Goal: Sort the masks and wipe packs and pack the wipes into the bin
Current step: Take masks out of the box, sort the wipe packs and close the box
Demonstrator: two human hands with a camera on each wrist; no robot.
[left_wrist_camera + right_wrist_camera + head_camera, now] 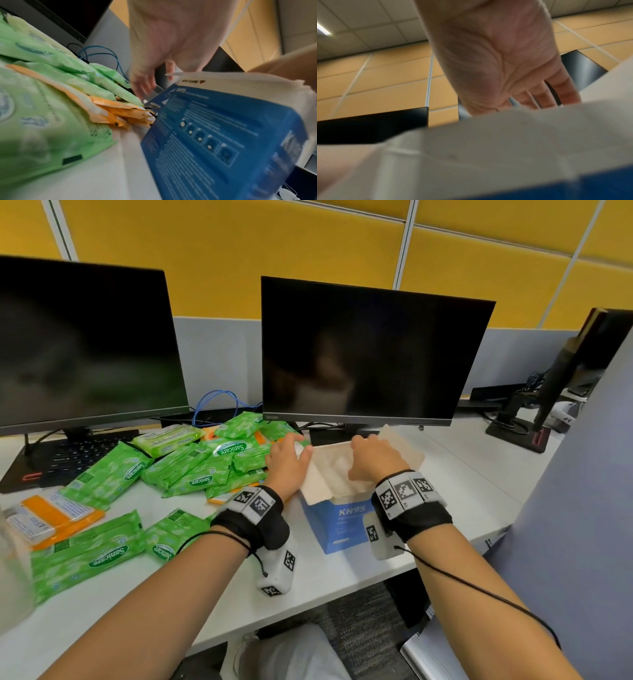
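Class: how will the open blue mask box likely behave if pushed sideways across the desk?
The blue mask box is thin card with flaps open, so it probably flexes. It stands upright on a smooth desk, so it likely slides, though a high push might tip it.

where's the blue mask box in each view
Head: mask box at lower centre, flaps open, left hand and right hand on top.
Left wrist: fills lower right, printed side showing.
Right wrist: blurred flap and blue edge along the bottom.
Shared landmark: the yellow wall panels.
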